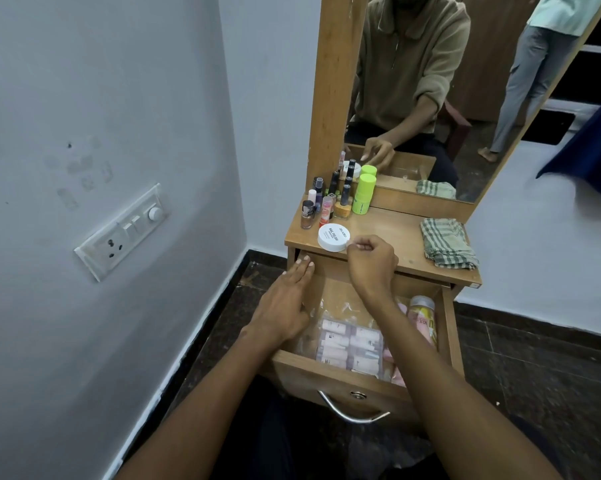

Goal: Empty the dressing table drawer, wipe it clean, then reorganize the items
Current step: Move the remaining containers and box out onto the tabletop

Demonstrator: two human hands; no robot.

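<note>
- On the wooden dressing table (389, 230), the right hand (371, 261) pinches the edge of a round white jar (333, 238) between curled fingertips; the jar sits at the table's front edge.
- The left hand (285, 306) lies flat with straight fingers along the left wall of the open drawer (326, 379), fingertips touching the table's front edge.
- Inside the drawer lie a clear plastic pouch of small white tubes (351, 348) and, at the right, a pink bottle (422, 315).
- Behind the jar, nail polish bottles (321, 202) cluster beside a green stick container (364, 194).
- A folded checked cloth (448, 247) rests on the table's right side, below the mirror (465, 98).
</note>
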